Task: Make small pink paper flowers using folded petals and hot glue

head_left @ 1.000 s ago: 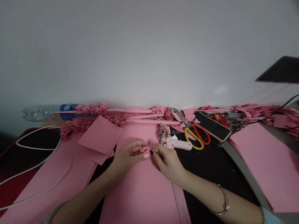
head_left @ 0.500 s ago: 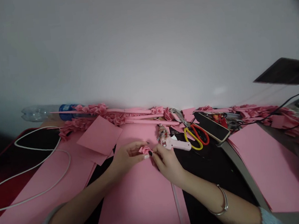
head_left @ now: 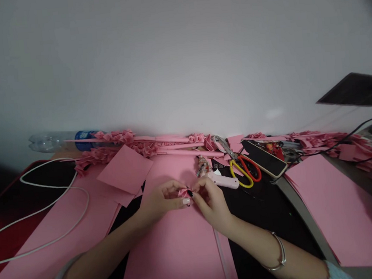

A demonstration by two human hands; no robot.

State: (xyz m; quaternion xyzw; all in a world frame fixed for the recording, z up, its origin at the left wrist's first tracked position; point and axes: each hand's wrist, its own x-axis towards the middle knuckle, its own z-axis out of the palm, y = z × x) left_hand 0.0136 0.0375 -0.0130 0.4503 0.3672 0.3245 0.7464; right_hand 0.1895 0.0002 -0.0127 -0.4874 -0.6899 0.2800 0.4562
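Observation:
A small folded pink paper flower [head_left: 183, 193] is pinched between my two hands, above the long pink paper sheets [head_left: 170, 250] in the middle of the table. My left hand [head_left: 165, 197] grips its left side with thumb and fingers. From the right, my right hand [head_left: 210, 200] closes its fingertips on the flower's edge; the fingers partly cover it. Just beyond my right hand lies a pale pink glue gun [head_left: 223, 180]. Scissors [head_left: 241, 171] with one yellow and one red handle rest beside it.
Finished pink paper flowers [head_left: 115, 137] line the wall, near a plastic bottle [head_left: 53, 141]. Square pink sheets [head_left: 125, 169] lie at left, with a white cable [head_left: 84, 215] looping across. At right are a phone [head_left: 267, 160] and more pink paper [head_left: 337, 204].
Both hands and the flower have shifted slightly down and to the right. The flower is turned a little, and my right fingers are more curled over it.

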